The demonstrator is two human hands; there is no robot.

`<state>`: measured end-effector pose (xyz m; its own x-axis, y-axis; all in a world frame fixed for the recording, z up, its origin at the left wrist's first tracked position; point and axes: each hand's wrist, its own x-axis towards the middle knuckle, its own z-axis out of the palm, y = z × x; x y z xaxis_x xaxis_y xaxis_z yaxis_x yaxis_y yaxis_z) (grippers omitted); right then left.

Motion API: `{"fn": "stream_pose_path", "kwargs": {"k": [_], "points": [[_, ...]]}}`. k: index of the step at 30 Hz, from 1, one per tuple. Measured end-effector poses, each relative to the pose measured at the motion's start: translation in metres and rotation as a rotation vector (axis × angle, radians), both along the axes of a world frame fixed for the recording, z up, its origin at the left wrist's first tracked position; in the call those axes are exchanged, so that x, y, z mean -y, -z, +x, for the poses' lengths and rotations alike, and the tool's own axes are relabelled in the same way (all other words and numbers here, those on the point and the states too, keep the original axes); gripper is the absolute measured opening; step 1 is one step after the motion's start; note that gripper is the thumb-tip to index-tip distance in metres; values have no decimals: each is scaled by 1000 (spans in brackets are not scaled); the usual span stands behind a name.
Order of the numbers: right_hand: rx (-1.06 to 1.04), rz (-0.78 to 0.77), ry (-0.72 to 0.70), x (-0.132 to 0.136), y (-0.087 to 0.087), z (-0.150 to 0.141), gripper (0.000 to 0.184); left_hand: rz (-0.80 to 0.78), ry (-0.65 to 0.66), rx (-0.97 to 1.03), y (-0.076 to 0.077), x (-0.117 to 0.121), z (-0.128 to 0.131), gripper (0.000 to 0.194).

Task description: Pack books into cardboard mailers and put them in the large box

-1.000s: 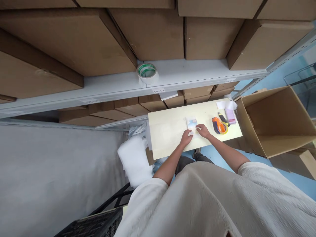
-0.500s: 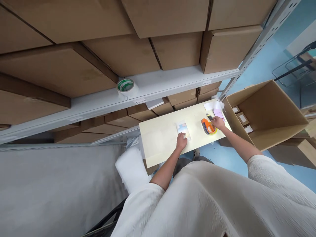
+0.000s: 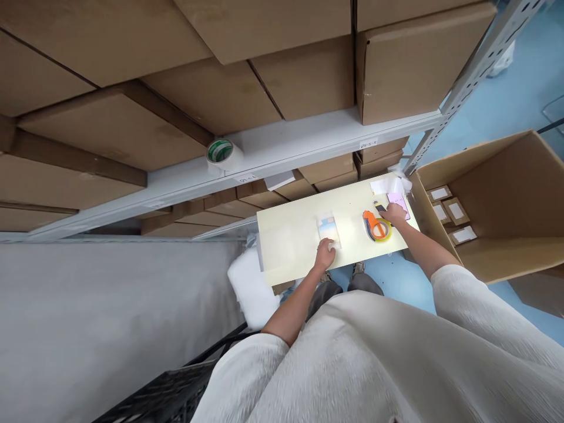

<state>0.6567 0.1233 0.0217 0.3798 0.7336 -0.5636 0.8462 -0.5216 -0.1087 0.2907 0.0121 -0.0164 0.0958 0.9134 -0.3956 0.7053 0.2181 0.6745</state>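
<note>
Person wore a loose cream-white top of crinkled, textured fabric with wide elbow-length sleeves; forearms bare. Dark grey trousers showed below it. Left hand [image 3: 325, 255] and right hand [image 3: 393, 214] bare, ungloved.

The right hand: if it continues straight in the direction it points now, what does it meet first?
Probably the pink card just beyond the right hand, which reaches past the orange tape dispenser; depth is unclear.
</note>
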Motion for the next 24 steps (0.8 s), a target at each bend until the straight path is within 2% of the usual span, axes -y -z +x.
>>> {"fn": "stream_pose_path", "kwargs": {"k": [5, 11, 14, 17, 19, 21, 24], "points": [[54, -18, -101, -11, 8, -4, 50, -5, -24, -15, -1, -2, -3, 40], [47, -13, -184, -17, -1, -8, 38, -14, -26, 8, 1, -3, 0, 40], [31, 122, -203, -21, -16, -8, 36, -13, -27, 19, 3, -3, 2, 40], [-25, 326, -156, -32, -36, -11, 34, -9, -42, 35, 4, -3, 2, 39], [-147, 487, -112, -40, -51, -16, 33, -4, -47, 51, 4, -3, 0, 38], [-377, 624, -85, -47, -65, -28, 34, 6, -48, 65, 3, -3, -4, 38], [-837, 650, -32, -46, -82, -60, 35, 24, -59, 76, 3, -3, -14, 37]]}}
